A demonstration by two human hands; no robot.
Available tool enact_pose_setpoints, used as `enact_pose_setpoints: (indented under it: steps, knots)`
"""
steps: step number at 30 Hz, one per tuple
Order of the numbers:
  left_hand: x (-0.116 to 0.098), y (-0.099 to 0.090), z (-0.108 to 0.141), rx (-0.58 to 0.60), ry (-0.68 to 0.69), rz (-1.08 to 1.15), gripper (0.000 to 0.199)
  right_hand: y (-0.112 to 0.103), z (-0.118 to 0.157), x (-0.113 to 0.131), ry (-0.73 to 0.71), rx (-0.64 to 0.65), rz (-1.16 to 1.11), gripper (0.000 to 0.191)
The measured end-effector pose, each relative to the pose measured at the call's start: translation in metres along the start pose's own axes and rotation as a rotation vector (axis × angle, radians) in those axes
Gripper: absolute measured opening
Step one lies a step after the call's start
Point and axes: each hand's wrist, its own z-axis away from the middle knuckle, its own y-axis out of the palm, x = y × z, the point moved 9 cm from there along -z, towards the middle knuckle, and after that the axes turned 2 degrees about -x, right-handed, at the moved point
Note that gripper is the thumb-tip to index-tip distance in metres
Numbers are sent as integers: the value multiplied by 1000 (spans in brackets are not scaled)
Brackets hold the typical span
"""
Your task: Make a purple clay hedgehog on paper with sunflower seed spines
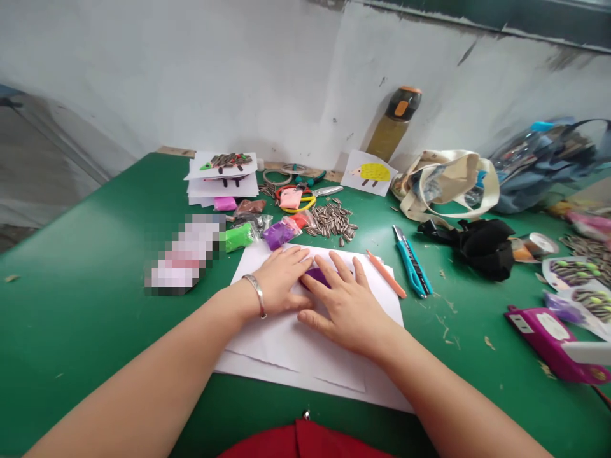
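Observation:
White paper sheets lie stacked on the green table in front of me. On the top sheet a flat purple piece, which looks like modelling clay, shows between my hands and is partly covered by them. My left hand, with a silver bracelet at its wrist, rests on the paper at the purple piece's left, fingers stretched out. My right hand lies spread over the purple piece's right side, fingers apart. An orange pen-like tool lies at the sheets' right edge.
Beyond the paper are bagged green clay, bagged purple clay, sunflower seeds and scissors. A blue utility knife lies at right, near a black item. A bottle stands by the wall.

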Motion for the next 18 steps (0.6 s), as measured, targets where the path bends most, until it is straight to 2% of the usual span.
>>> enact_pose_setpoints:
  steps: [18]
  knots:
    - [1, 2, -2, 0, 2, 3, 77, 6, -1, -1, -7, 5, 43, 70]
